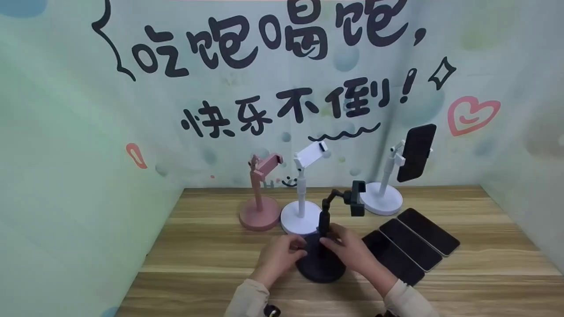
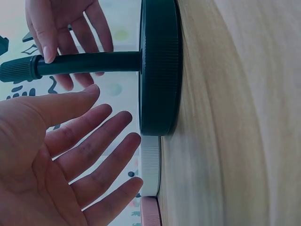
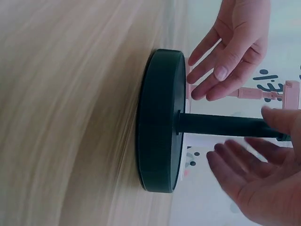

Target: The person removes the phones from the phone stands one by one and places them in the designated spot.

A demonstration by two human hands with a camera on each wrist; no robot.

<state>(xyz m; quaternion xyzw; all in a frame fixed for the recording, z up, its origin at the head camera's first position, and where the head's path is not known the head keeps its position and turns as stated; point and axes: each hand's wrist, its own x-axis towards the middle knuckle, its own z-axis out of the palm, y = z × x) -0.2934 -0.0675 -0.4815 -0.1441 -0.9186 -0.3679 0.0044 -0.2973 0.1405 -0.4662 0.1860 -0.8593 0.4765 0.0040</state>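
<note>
A black phone stand (image 1: pixel 321 270) stands upright on the wooden table, its round base flat and its jointed arm bent right toward the clamp at the top. My left hand (image 1: pixel 277 255) hovers left of the pole, above the base; the left wrist view shows its fingers (image 2: pixel 101 162) spread, apart from the pole. On the other side, my right hand (image 1: pixel 352 248) is at the pole (image 3: pixel 225 125). Its thumb lies against the pole, while the other fingers extend loosely behind. The clamp is out of frame in the right wrist view.
Behind are a pink stand (image 1: pixel 260 215) and a white stand (image 1: pixel 302 215). Another white stand (image 1: pixel 382 200) at the back right carries a dark phone (image 1: pixel 417 153). Three dark phones (image 1: pixel 410 246) lie side by side right of my right hand. A printed cloth (image 1: pixel 246 163) hangs behind the table.
</note>
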